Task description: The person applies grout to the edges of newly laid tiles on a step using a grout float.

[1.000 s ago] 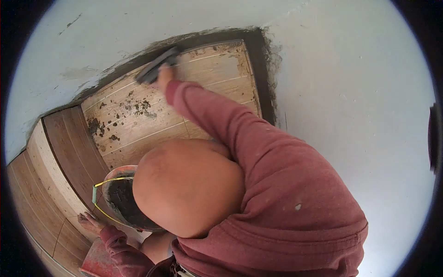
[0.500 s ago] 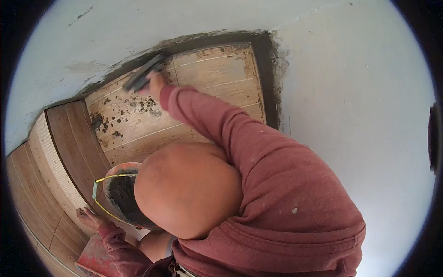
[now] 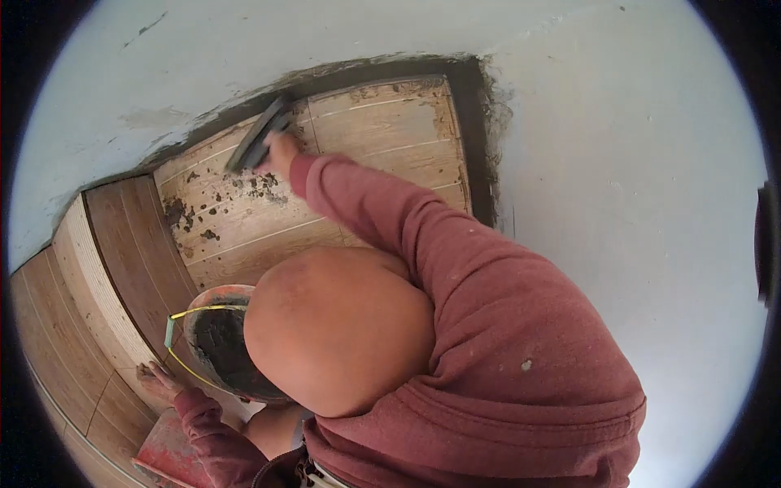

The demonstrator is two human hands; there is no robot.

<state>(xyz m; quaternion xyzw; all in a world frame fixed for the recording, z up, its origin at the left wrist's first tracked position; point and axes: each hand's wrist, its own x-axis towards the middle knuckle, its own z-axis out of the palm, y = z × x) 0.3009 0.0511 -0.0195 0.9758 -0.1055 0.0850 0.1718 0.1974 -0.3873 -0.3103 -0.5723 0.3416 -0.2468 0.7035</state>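
Note:
My right hand [image 3: 279,153] is closed round a dark flat trowel [image 3: 259,138], which is tilted near the band of wet mortar [image 3: 325,81] along the wall's foot. Under it, dark mortar crumbs [image 3: 264,187] lie scattered on the wood-look tiles [image 3: 374,126]. My left hand [image 3: 161,382] rests on the edge of the tiled step at lower left, fingers spread and holding nothing. Between the two hands stands a bucket [image 3: 218,294] of dark wet mortar, its yellow wire handle [image 3: 191,372] lying to the left.
Pale walls [image 3: 634,163] meet in a corner at the top. Tiled steps [image 3: 134,244] go down on the left. A red container [image 3: 167,451] sits at the bottom left, below my left hand. The bent knee or head in the middle hides part of the floor.
The trowel has turned to a steeper angle and moved slightly to the right with my right hand. My left hand stays on the step edge.

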